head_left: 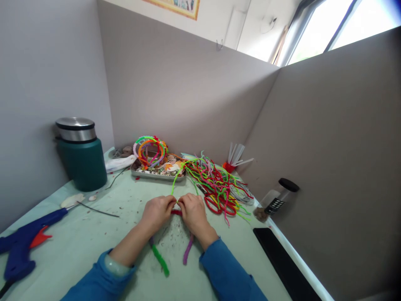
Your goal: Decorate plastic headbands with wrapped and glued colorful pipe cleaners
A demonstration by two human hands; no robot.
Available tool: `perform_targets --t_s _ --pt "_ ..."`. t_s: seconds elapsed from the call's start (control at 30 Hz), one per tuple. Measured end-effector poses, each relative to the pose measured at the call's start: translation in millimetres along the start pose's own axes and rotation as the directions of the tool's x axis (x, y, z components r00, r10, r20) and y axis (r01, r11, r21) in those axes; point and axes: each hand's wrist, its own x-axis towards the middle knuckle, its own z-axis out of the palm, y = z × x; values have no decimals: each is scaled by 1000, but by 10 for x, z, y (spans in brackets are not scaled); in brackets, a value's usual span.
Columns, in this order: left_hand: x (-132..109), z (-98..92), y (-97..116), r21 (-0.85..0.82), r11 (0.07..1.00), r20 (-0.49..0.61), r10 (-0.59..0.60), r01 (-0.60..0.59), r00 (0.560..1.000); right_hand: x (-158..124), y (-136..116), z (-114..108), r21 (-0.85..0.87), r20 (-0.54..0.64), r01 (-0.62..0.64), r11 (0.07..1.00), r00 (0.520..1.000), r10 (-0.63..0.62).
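Observation:
My left hand [159, 212] and my right hand [193, 212] meet over the table, thumbs and fingertips pinched nearly together. A thin lime-green pipe cleaner [174, 184] rises from the pinch and arches toward the back; a bit of it shows between the fingertips. Just under the fingers a red fuzzy piece [176, 212] spans the gap between the hands. A green pipe cleaner end [161, 261] pokes out below my left wrist, and a purple end [188, 251] below my right hand. How these pieces join is hidden by my hands.
Behind lie a heap of coloured pipe cleaners [216, 175], red-handled scissors [230, 208] and a metal tray [156, 176] bearing colourful rings [149, 151]. A blue glue gun [21, 246] and green flask [82, 161] stand left; a black strip [282, 261] and clear jar [275, 200] right.

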Motion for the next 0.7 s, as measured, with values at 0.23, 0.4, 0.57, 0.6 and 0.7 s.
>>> perform_targets --t_s 0.23,0.4,0.57,0.6,0.7 --pt "-4 -7 1 -57 998 -29 -11 9 1000 7 10 37 251 -51 -120 960 989 137" --pt "28 1 -4 -352 934 7 -60 59 998 30 -12 61 550 -51 -211 808 957 285" --pt "60 46 17 -667 737 74 -84 112 994 61 -50 87 780 52 -322 536 887 458" --pt "67 66 21 -715 687 90 -91 128 992 65 -63 93 816 80 -335 470 872 483" --pt "81 138 29 -817 555 125 -96 157 988 66 -116 106 908 178 -342 243 839 514"
